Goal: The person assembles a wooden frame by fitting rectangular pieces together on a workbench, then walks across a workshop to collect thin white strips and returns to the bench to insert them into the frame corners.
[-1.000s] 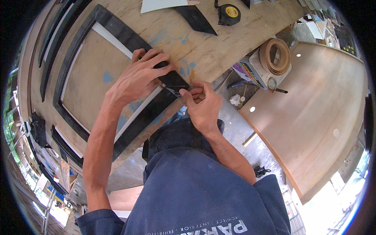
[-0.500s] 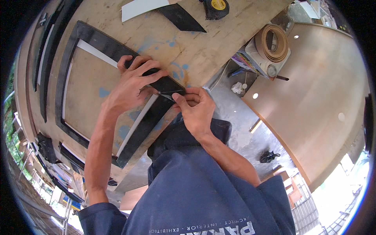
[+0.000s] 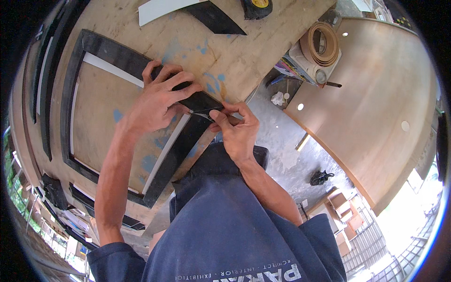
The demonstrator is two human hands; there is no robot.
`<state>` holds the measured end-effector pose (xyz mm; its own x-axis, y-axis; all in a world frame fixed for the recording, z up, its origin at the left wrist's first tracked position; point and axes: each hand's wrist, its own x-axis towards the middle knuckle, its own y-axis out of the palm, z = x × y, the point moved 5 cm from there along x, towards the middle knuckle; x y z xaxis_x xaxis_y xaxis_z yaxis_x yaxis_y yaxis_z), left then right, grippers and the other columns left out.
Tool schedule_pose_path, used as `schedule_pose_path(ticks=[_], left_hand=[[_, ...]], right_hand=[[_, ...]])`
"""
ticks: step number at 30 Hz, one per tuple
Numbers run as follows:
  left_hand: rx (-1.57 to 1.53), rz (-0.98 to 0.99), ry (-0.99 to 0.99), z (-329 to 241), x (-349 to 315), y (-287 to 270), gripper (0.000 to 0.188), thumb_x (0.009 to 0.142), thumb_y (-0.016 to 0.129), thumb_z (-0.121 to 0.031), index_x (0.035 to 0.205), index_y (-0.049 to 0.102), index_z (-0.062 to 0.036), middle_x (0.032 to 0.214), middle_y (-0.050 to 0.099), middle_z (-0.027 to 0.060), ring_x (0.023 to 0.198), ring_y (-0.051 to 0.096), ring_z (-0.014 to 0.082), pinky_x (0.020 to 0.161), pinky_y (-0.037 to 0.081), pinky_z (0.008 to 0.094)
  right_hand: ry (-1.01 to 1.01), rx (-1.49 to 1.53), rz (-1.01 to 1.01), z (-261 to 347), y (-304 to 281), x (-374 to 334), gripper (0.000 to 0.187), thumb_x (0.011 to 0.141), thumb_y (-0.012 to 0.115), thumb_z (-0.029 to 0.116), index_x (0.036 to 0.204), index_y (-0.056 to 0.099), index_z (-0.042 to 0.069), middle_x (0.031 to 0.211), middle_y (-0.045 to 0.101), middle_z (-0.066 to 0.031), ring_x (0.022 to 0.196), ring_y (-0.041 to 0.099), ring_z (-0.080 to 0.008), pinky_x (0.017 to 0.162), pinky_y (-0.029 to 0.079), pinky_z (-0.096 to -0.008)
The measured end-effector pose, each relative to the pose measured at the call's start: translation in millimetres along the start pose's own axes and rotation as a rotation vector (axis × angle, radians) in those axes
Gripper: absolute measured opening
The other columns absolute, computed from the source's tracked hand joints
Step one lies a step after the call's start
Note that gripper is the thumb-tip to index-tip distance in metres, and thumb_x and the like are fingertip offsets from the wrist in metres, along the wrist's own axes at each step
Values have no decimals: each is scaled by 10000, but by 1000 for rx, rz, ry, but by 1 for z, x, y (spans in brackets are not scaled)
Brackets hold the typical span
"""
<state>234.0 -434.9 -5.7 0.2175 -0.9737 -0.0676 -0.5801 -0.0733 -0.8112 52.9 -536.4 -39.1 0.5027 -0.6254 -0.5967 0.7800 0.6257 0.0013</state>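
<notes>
A black four-sided frame (image 3: 112,50) with white inner edges lies on the wooden tabletop. My left hand (image 3: 162,96) bends its fingers over one black side of it, the thumb on the inner edge, close to the nearest corner. At that corner my right hand (image 3: 238,134) pinches the frame between thumb and fingers, where two sides meet. A thin light line runs along the joint beside my right thumb. Whether anything small sits under the right fingertips is hidden.
A white strip (image 3: 162,10), a black angled piece (image 3: 217,19) and a tape measure (image 3: 257,8) lie at the far side. More black strips (image 3: 44,84) are at left. A roll of brown edging (image 3: 320,44) rests on a container beside a large wooden panel (image 3: 366,103).
The view has shifted slightly. Both hands stay at the same corner; my right index finger is a little more raised and bent, with its thumb still on the joint.
</notes>
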Motion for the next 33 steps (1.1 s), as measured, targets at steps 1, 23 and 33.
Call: schedule_pose_path(ticks=[1, 23, 33], left_hand=[[-6, -7, 3, 1, 0, 1, 558, 697, 814, -111, 1237, 690, -175, 1276, 610, 0, 1277, 518, 275, 1153, 245, 547], [-91, -120, 1, 3, -4, 3, 668, 627, 863, -150, 1275, 701, -142, 1239, 643, 40, 1237, 554, 280, 1140, 308, 513], [-153, -72, 6, -2, -2, -5, 715, 585, 812, -42, 1285, 690, -119, 1225, 618, 76, 1236, 544, 302, 1176, 253, 521]], right_hand=[[10, -3, -9, 0, 0, 1, 216, 888, 764, -29, 1056, 638, -83, 835, 707, -128, 635, 701, -163, 550, 586, -284], [-14, -114, -35, 13, 2, 1, 170, 902, 761, -11, 1002, 648, -91, 798, 711, -135, 621, 706, -160, 526, 576, -274], [18, -117, -57, 10, 3, 4, 217, 860, 785, -41, 1013, 636, -80, 829, 669, -108, 621, 704, -163, 492, 557, -286]])
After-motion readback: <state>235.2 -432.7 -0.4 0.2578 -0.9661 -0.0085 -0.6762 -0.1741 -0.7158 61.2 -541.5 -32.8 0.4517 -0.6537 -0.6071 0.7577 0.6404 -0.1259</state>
